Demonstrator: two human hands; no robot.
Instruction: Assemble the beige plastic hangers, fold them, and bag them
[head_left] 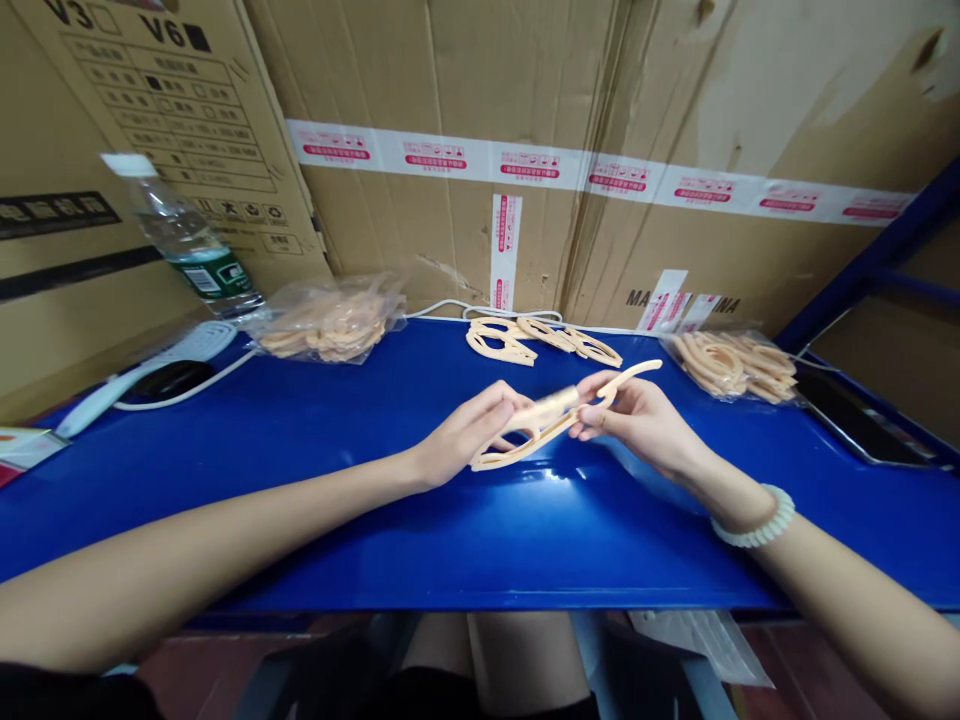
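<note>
Hanger [541, 438] between my two hands, raised just above the blue table [360, 560], roughly in front of my middle. Long axis runs slantwise: low end at the left, rising rightward and a little away from me to the hook [636, 371]. Neither hand nearer; both are on it.

Left hand [466, 432]: fingers curled around the left part, thumb on my side; fingertips partly hidden behind it. Right hand [643, 418]: thumb and forefinger pinching close to the base of the hook, which sticks out past the knuckles, up and to the right. Upper strip between the hands is blurred; cannot tell how it sits against the lower rail.

Around: loose hangers [501, 354] lie flat beyond the held one, nearest of the other things, apart from my fingers. A cable [450, 303] runs behind them, along the cardboard [450, 70]. Far left, a bagged pile [330, 328] with a bottle [206, 255] behind it; far right, another bag [733, 364], phone [862, 420] beside it. Both piles well out from my hands. Bracelet [754, 522] on right wrist, off the hanger.
</note>
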